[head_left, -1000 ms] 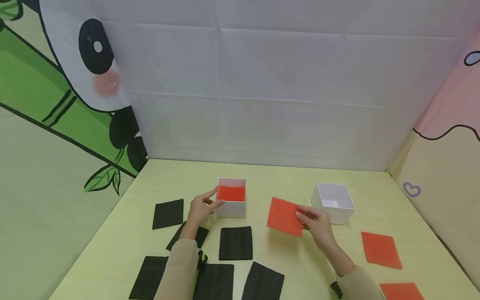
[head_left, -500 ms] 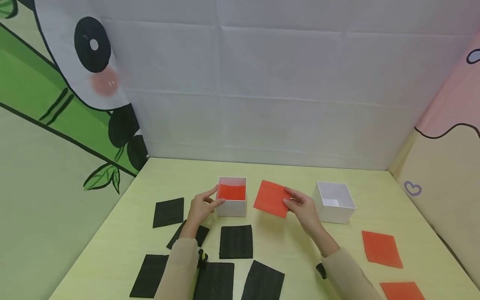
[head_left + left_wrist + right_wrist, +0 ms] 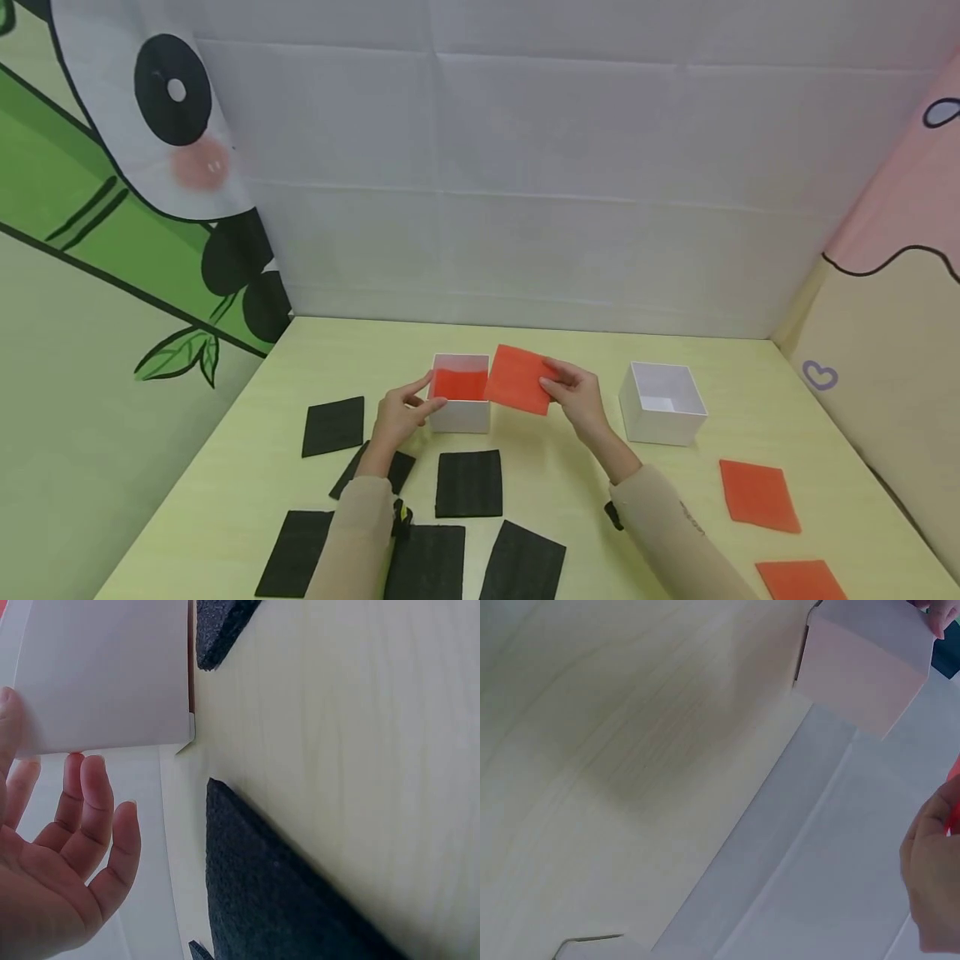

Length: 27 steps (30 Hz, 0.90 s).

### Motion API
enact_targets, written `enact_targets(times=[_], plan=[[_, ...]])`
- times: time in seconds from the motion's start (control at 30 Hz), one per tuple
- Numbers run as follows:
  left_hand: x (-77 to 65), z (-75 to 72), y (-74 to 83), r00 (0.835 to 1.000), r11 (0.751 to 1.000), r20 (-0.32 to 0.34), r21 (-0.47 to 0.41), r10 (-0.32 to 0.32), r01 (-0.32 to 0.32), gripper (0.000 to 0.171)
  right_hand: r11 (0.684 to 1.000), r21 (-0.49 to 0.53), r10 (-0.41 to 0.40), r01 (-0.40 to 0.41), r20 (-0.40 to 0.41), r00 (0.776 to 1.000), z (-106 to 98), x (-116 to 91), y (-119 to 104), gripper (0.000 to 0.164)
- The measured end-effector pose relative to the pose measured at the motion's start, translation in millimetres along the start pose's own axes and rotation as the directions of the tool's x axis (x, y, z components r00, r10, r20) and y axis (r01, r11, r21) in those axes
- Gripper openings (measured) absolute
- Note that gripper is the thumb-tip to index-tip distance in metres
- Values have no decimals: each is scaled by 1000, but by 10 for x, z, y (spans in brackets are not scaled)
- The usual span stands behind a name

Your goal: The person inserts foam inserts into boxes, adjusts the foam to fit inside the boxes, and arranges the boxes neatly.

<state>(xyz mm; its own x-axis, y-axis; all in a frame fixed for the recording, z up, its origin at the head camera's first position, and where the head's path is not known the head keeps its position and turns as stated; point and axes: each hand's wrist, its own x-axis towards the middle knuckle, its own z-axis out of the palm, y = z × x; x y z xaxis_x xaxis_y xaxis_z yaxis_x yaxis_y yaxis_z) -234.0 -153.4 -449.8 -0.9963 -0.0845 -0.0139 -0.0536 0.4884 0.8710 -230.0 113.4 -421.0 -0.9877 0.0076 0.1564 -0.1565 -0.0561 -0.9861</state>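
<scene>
In the head view my left hand (image 3: 396,421) holds the left side of a white open-topped box (image 3: 461,418), thumb at the front rim and index finger by the back. The left wrist view has my thumb on the box's wall (image 3: 105,675) and fingertips at its side. Inside the box lies a red-orange sheet (image 3: 461,386). My right hand (image 3: 573,396) pinches another red-orange square sheet (image 3: 517,380) by its right edge, thumb in front. This sheet is raised and tilted at the box's right side. The right wrist view shows only a sliver of it.
A second white box (image 3: 663,427) stands to the right, with its top open. Two red-orange squares (image 3: 760,496) lie at the right. Several black squares (image 3: 469,483), thick and rough like foam, lie around the left forearm. A white curtain-like backdrop (image 3: 525,208) rises behind the table.
My right hand has carried the red-orange sheet leftward and upward in the head view, from between the two boxes to the left box's edge. My left hand keeps its place on that box.
</scene>
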Motion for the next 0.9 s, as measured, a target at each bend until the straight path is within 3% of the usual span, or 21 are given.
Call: enact_targets(times=[0.2, 0.57, 0.9], plan=[[4, 6, -29, 1000, 1000, -4, 1, 1, -1, 63, 997, -59, -40, 41, 15, 999, 144, 75, 15, 33], [5, 23, -26, 999, 999, -2, -2, 40, -40, 61, 995, -98, -29, 32, 37, 999, 407, 265, -49, 40], [-22, 27, -9, 1000, 1000, -1, -22, 15, -15, 63, 977, -196, -66, 80, 78, 995, 632, 358, -19, 43]])
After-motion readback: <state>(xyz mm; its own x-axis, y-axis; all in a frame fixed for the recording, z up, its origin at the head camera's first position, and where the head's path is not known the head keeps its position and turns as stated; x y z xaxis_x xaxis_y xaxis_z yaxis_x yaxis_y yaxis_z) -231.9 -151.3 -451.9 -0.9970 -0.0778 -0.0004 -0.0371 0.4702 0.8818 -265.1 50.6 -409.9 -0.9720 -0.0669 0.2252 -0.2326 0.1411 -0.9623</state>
